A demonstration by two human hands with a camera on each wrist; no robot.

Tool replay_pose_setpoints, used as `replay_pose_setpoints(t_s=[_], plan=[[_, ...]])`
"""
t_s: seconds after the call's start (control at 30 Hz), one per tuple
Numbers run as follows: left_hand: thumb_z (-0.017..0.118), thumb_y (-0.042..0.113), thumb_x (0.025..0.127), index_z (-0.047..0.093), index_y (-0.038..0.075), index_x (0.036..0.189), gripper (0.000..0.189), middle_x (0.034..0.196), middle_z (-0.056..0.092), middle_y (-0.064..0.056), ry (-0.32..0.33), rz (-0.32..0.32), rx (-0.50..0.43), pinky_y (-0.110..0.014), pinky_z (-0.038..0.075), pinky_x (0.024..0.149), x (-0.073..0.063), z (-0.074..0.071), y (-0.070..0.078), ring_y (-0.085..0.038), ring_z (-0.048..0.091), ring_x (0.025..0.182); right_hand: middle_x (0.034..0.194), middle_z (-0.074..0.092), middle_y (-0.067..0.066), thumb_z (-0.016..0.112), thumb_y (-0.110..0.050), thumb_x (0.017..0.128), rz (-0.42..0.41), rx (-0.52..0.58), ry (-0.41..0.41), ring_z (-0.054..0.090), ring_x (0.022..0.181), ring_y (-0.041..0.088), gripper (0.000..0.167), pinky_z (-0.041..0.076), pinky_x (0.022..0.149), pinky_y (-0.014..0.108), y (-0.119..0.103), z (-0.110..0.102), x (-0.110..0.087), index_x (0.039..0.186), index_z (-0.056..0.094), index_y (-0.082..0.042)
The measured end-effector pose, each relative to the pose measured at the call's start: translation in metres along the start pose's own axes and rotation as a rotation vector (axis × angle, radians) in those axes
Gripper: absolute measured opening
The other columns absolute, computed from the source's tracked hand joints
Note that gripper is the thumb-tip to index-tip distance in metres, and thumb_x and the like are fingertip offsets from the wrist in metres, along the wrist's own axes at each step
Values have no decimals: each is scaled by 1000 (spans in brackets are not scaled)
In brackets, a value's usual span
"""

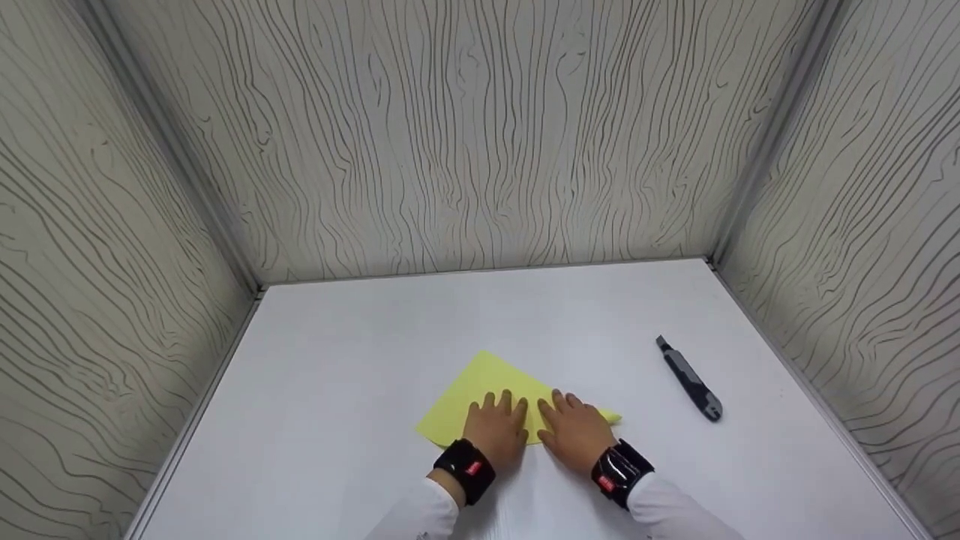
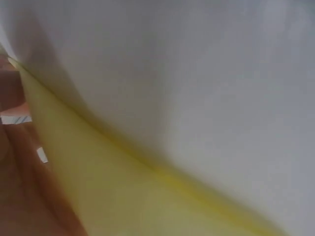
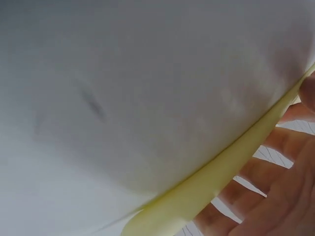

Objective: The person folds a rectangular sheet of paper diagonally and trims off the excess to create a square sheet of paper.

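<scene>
A sheet of yellow paper (image 1: 457,401) lies on the white table, folded along its near edge, one corner pointing away from me. My left hand (image 1: 496,431) rests on its middle with the fingers spread and fairly straight. Just to the right, my right hand (image 1: 577,435) presses on the paper too, fingers extended, and a narrow tip of paper sticks out past it. From the left wrist, the paper's folded edge (image 2: 118,187) slants beside the hand. In the right wrist view, the fold (image 3: 211,182) runs under the spread fingers (image 3: 246,201), slightly rounded at its outer end.
A black and grey utility knife (image 1: 688,379) lies to the right of the paper, its tip pointing away. The white tabletop (image 1: 337,360) is enclosed by wood-grain-patterned panels (image 1: 480,150) at the back and both sides.
</scene>
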State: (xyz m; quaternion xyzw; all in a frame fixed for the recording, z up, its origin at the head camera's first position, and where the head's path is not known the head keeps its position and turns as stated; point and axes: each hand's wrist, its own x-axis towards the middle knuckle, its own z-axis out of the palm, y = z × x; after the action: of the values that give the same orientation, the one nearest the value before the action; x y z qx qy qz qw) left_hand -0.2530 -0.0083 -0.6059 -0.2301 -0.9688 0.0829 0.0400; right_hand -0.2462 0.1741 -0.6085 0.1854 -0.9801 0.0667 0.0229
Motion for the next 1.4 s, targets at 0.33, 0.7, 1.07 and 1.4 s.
replay_pose_setpoints(t_s=[0.33,0.7,1.07,1.4], plan=[[51,50,111,52,26,162,56,161,59,-5,-40,21,51,-45,55,108,3,9,1,-26,60,141,156,57,29,67,-36,105,-27,46,-38,58,141,51,55,53,111,62,15,6,0,150,63,-4],[54,51,110,51,27,163,59,163,56,-4,-76,36,28,-45,55,111,-3,-8,-6,-28,58,144,159,55,28,61,-27,109,-79,59,-60,55,146,47,50,46,119,60,21,-2,-5,153,60,-4],[55,50,109,54,26,161,57,161,59,-4,-55,46,6,-45,56,107,-2,-6,-7,-31,61,138,161,53,27,58,-30,110,-70,52,-65,53,147,49,51,45,119,62,23,4,-5,155,58,-7],[57,50,109,54,27,161,58,161,59,-3,-51,53,8,-45,56,107,0,-4,-8,-31,61,138,160,54,27,59,-29,110,-32,71,-51,54,146,51,48,47,117,64,19,2,-7,153,61,-7]])
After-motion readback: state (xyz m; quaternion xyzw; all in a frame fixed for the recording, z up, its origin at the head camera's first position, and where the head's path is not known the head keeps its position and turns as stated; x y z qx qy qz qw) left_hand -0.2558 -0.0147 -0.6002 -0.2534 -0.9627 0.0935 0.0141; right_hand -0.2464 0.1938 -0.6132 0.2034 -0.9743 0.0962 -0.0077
